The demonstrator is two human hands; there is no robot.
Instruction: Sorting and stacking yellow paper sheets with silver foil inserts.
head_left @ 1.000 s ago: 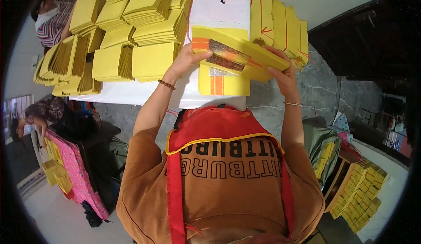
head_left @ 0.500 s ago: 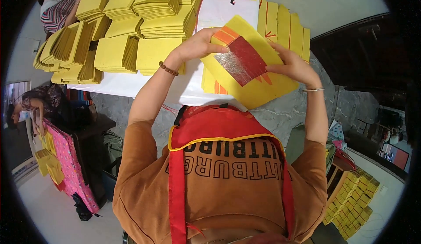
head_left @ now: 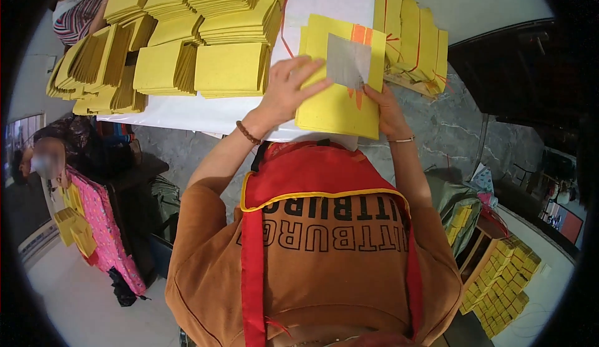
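Note:
In front of me on the white-covered table lie yellow paper sheets [head_left: 337,110], roughly stacked. The top one bears a silvery square and orange markings above and below it. My left hand [head_left: 288,91] rests at the left edge of the sheets with its fingers spread, the fingertips over the yellow paper. At the right edge my right hand [head_left: 388,111] pinches the paper, thumb on top beside the square and the other fingers mostly hidden.
Folded yellow paper bundles [head_left: 231,69] are piled at the left of the white table cover [head_left: 206,113]. Beyond the sheets on the right are yellow stacks tied with red string [head_left: 409,35]. Another person [head_left: 81,13] is at the far left. A pink-covered table [head_left: 103,228] stands lower left.
The tilted sheet has turned upright and come down onto the stack. Its square looked partly dark red and now looks silvery. My left hand has let go of its edge and opened.

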